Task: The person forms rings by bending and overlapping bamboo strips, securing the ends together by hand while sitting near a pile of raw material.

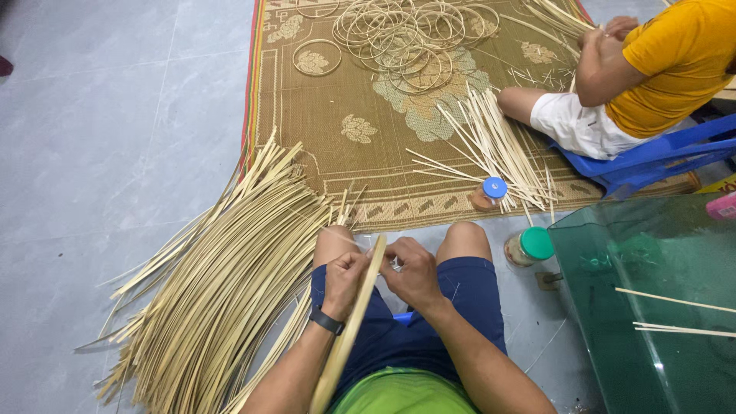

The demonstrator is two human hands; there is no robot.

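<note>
the bamboo strip [346, 331] runs up between both hands over the lap. left hand [344, 282] is closed around its middle; right hand [415, 272] pinches its upper end, just right of the strip pile [222, 284].

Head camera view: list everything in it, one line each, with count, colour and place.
bamboo strips: a large pile, pale yellow, on the floor at left
woven mat: one, brown with a floral pattern, top centre
bamboo rings: many, tan, heaped on the mat
thin sticks: a bundle, pale, on the mat's right edge
blue-lidded jar: one, at the mat's near edge
green-lidded jar: one, on the floor by the right knee
glass table: one, green-tinted, at right, a few sticks on it
co-worker: one, yellow shirt, seated on a blue stool, top right
bamboo hoop: one, tan, held in both hands
left hand: gripping the hoop
right hand: at the hoop's top
</note>
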